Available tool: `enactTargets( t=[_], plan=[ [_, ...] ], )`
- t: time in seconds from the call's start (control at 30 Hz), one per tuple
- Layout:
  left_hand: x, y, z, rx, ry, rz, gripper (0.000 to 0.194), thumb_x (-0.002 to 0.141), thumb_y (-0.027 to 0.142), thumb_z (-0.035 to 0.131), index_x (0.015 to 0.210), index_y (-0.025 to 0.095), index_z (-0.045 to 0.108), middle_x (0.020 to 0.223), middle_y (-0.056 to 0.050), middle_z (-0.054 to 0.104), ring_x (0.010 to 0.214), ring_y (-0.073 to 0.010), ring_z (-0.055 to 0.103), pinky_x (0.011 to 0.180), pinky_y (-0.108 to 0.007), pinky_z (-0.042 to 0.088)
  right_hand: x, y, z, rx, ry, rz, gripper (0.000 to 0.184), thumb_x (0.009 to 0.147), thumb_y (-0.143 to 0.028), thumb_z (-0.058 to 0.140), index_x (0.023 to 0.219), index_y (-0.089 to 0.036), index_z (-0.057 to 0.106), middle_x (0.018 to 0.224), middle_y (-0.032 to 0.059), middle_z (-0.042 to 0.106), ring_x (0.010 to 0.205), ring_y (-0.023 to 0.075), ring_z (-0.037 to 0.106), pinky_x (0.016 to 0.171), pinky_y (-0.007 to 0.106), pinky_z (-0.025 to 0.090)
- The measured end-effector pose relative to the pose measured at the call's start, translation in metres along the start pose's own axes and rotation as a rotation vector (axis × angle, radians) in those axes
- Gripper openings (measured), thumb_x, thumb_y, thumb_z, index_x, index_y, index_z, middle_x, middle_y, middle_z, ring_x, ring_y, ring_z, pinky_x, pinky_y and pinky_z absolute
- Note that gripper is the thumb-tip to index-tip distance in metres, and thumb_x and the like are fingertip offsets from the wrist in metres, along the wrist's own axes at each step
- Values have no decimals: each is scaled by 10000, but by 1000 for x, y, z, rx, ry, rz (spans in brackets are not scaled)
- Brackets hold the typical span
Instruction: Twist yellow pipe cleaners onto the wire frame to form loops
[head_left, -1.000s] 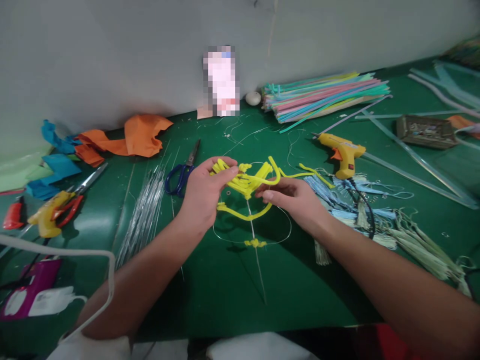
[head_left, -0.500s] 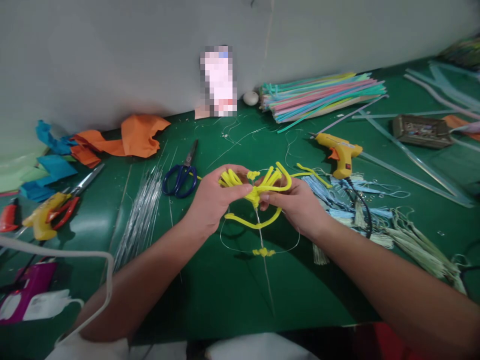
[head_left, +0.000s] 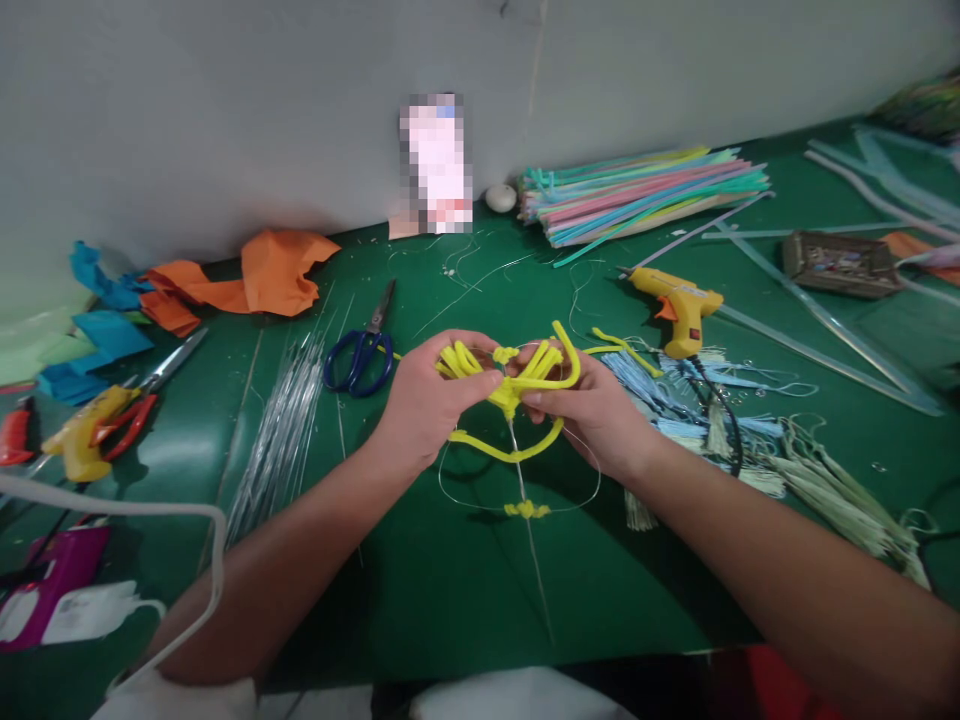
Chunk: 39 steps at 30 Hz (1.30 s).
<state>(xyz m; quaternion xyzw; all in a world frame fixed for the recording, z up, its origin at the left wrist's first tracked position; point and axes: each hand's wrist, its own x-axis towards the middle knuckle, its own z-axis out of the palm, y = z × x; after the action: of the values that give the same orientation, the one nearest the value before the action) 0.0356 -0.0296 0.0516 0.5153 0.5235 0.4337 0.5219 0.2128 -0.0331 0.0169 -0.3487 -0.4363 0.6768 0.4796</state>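
Near the middle of the table, my left hand [head_left: 427,400] pinches the left side of a yellow pipe-cleaner bundle [head_left: 510,402], its thumb lying across the loops. From the right, my right hand [head_left: 611,415] grips the same bundle with thumb and fingers; some fingertips are hidden behind it. One bent end of a yellow stem sticks up beside the right fingers. Below the bundle runs a thin wire stem [head_left: 535,575], crossed by a curved yellow pipe cleaner [head_left: 491,452]. Lower down, a yellow knotted cluster [head_left: 527,510] sits on a thin wire loop.
Blue-handled scissors [head_left: 360,362] and clear wire-like strips [head_left: 281,430] lie left of my hands. To the right are a yellow glue gun [head_left: 686,312], blue tassels [head_left: 645,385] and pale green tassels [head_left: 847,490]. Coloured pipe cleaners [head_left: 645,195] and a phone [head_left: 439,165] stand behind.
My right fingers have shifted slightly on the bundle, and the right-hand yellow loops and upright end sit a little differently. Both hands stay in nearly the same place.
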Motion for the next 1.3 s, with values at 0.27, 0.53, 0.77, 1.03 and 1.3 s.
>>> enactTargets(
  t=[0.27, 0.53, 0.77, 1.03, 1.3],
  plan=[
    [0, 1, 0, 44, 3, 6, 229, 681, 214, 777, 898, 195, 710, 796, 10, 635, 687, -115, 547, 661, -246, 455, 1, -3, 1, 116, -44, 70, 327, 609, -253, 874, 781, -207, 600, 891, -4, 662, 612, 90, 591, 611, 268, 564],
    [-2, 5, 1, 121, -9, 28, 204, 701, 214, 760, 895, 198, 702, 784, 13, 639, 672, -118, 555, 645, -251, 453, -1, 0, 3, 152, -12, 74, 360, 593, -310, 901, 751, -212, 592, 835, -22, 648, 610, 88, 598, 639, 258, 574],
    [-2, 6, 0, 81, -113, 0, 238, 728, 200, 747, 964, 205, 710, 827, 13, 654, 729, -120, 599, 691, -245, 478, -1, 3, 1, 129, 35, 96, 276, 666, -302, 848, 730, -217, 593, 777, -21, 630, 633, 101, 606, 588, 236, 570],
    [1, 1, -1, 42, -132, 31, 173, 786, 201, 666, 952, 211, 715, 871, 2, 670, 792, -138, 610, 732, -254, 484, 0, 1, 2, 157, 114, 138, 226, 627, -209, 828, 789, -197, 671, 779, -34, 629, 553, 71, 552, 569, 240, 552],
    [9, -5, -5, 45, -77, 39, 207, 857, 352, 604, 865, 182, 722, 792, -6, 631, 683, -117, 562, 617, -229, 475, -1, -3, 3, 122, 162, 101, 182, 620, -184, 813, 744, -192, 680, 772, -43, 620, 517, 67, 592, 533, 232, 512]
  ],
)
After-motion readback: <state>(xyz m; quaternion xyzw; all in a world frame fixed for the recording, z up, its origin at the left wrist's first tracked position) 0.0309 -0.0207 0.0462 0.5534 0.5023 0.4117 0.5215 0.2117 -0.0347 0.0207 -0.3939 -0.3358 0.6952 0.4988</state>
